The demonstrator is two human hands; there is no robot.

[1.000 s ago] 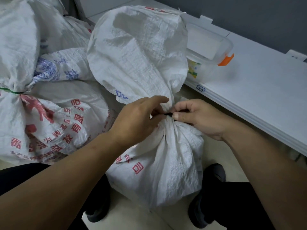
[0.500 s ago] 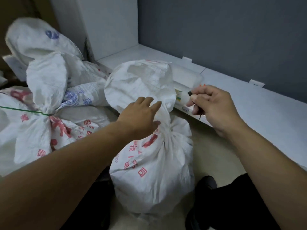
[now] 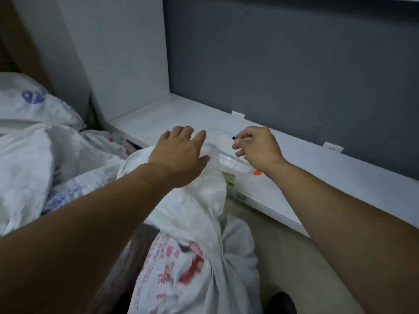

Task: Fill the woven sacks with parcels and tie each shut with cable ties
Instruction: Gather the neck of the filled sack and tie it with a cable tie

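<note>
Head view: left hand [image 3: 181, 152] flat, fingers spread over the sack [image 3: 192, 257]; right hand [image 3: 256, 148] grip pinching a cable tie [image 3: 233, 138].

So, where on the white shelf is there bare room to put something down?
Bare patches: the white shelf right of the right hand, up to the grey wall, and the back corner beside the white panel. Crowded: the clear container and the sack under the left hand.
</note>
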